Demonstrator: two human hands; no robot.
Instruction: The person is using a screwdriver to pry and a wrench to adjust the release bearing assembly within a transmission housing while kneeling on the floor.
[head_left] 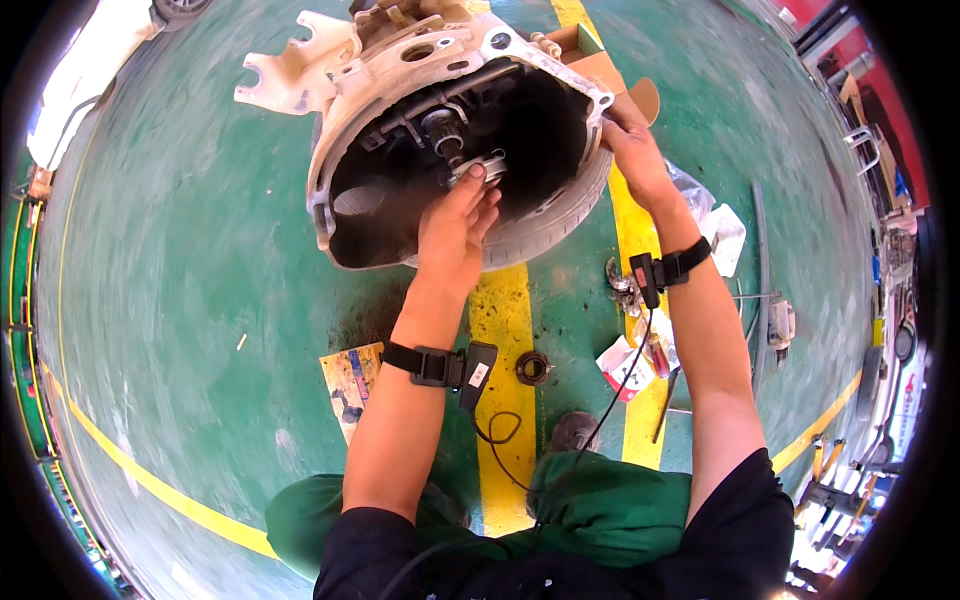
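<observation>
A large gearbox bell housing (332, 150) faces me with its hollow dark side open. Inside, a splined input shaft (446, 130) points towards me, with a fork-like lever (405, 122) beside it. My left hand (455, 235) reaches into the opening. Its thumb and fingers are closed on a shiny ring-shaped release bearing (494, 165), held close to the shaft's end. At the housing's right rim, my right hand (636, 155) grips the edge near a bolt lug; its fingertips are partly hidden behind the rim.
The housing rests on a tyre (545, 228). Behind it stands an open cardboard box (597, 68). On the green floor lie a dark ring-shaped part (533, 368), a stained card (348, 385), a small red-and-white box (622, 368) and plastic wrapping (692, 190). Cables hang from my wrist straps.
</observation>
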